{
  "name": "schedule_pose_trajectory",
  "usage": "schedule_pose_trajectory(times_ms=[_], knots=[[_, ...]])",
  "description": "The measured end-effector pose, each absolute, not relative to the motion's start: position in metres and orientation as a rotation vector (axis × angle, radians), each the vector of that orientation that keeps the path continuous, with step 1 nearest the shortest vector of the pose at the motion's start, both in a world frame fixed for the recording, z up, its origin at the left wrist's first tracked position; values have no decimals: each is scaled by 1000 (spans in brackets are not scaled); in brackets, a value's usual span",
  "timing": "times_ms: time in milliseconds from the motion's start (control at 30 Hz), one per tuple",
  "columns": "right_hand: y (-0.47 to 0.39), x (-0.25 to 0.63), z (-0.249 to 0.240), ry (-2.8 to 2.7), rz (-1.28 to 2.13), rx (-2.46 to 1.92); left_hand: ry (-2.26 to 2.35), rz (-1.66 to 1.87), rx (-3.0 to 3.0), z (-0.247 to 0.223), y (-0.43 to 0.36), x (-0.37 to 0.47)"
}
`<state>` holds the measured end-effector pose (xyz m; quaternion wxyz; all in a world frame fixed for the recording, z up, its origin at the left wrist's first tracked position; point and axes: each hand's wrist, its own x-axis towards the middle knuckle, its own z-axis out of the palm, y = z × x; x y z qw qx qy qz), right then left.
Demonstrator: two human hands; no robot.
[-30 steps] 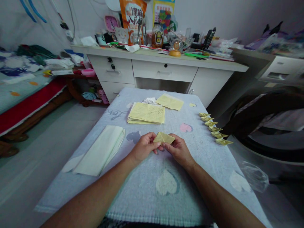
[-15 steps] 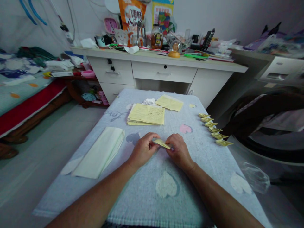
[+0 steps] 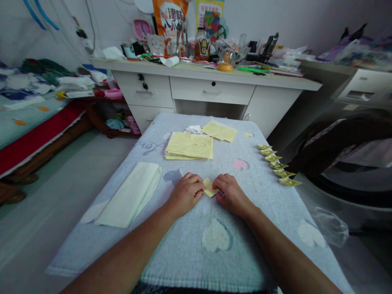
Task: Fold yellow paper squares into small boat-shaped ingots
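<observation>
Between my two hands is a small folded piece of yellow paper (image 3: 210,188), low over the cloth-covered table. My left hand (image 3: 187,193) pinches its left corner with curled fingers. At the right corner, my right hand (image 3: 232,193) grips it between thumb and fingers. The thumbs are partly hidden. Beyond the hands lies a stack of yellow paper sheets (image 3: 190,145) with handwriting on it. Several folded yellow paper boats (image 3: 279,166) stand in a row along the table's right edge.
A folded whitish cloth or paper (image 3: 130,196) lies left of my left arm. More yellow sheets (image 3: 219,130) and a crumpled white tissue (image 3: 193,129) are behind the stack. A cluttered white desk (image 3: 211,75) stands at the far end, a washing machine (image 3: 355,163) to the right.
The yellow paper has turned from a thin, tilted strip into a flatter diamond shape facing up. Both hands have rolled palm-down around its corners.
</observation>
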<state>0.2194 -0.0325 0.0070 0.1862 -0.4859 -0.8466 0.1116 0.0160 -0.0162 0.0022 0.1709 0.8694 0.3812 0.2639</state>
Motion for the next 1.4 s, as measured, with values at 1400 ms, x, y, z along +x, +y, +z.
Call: schedule_pose_trajectory(times_ms=[1400], knots=[[-29, 213, 3, -2134, 270, -1780, 1596, 546, 2443, 1, -16, 23]])
